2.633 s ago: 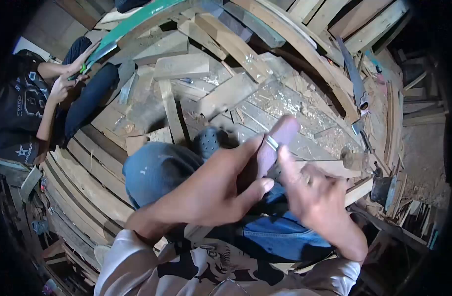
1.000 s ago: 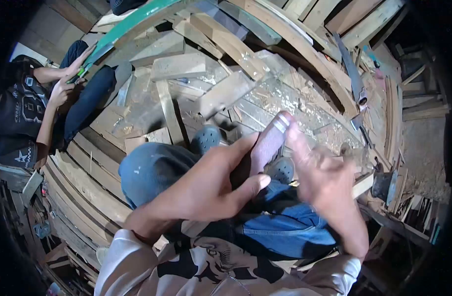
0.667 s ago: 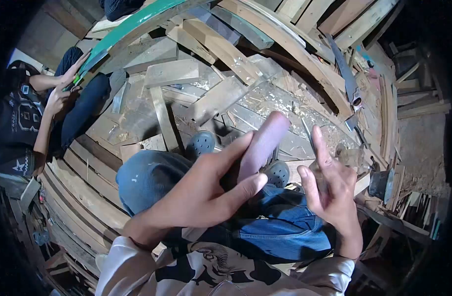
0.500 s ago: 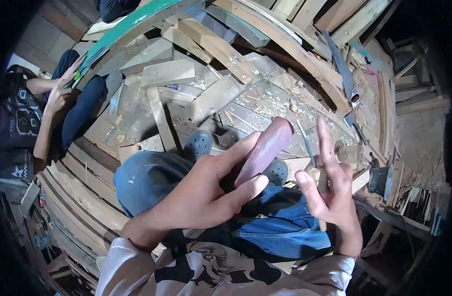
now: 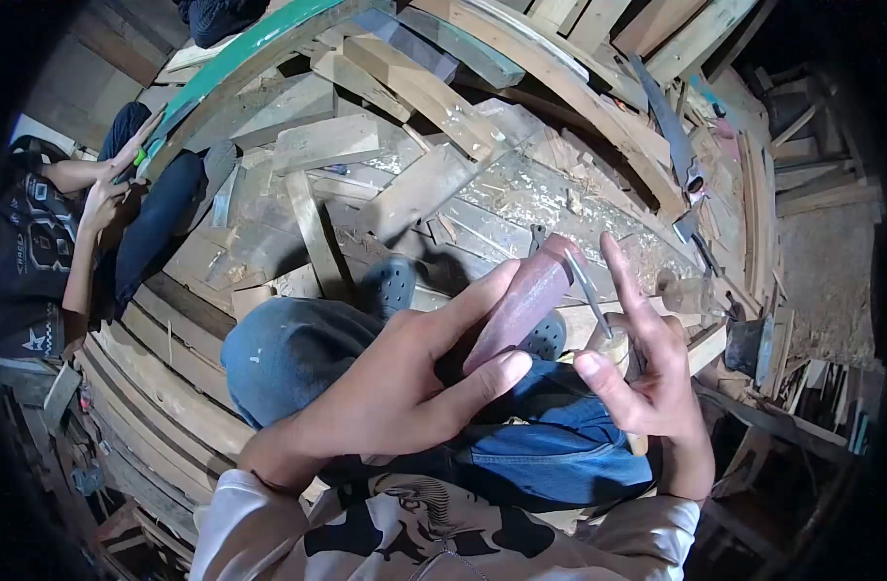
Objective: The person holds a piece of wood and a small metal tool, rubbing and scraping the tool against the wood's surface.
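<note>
My left hand (image 5: 414, 373) grips a long reddish-purple sharpening stone (image 5: 526, 308) between thumb and fingers, its upper end tilted away from me to the right. In my right hand (image 5: 656, 368) is a chisel, its wooden handle partly hidden by the fingers and the index finger stretched out. The narrow metal blade (image 5: 588, 293) points up and to the left. Its tip appears to lie against the far end of the stone, though the exact contact is hard to see. Both hands are above my jeans-clad lap (image 5: 550, 450).
Wood offcuts (image 5: 327, 142) and shavings litter the floor ahead. A curved green-edged timber (image 5: 245, 56) runs across the upper left. At the right lies a handsaw (image 5: 668, 121). Another person (image 5: 51, 242) sits at the left, hands by the green timber. Long planks (image 5: 163, 387) lie at lower left.
The chisel blade has swung left, from beside the stone to its far end. My right index finger tilts further left. The stone has shifted slightly and turned.
</note>
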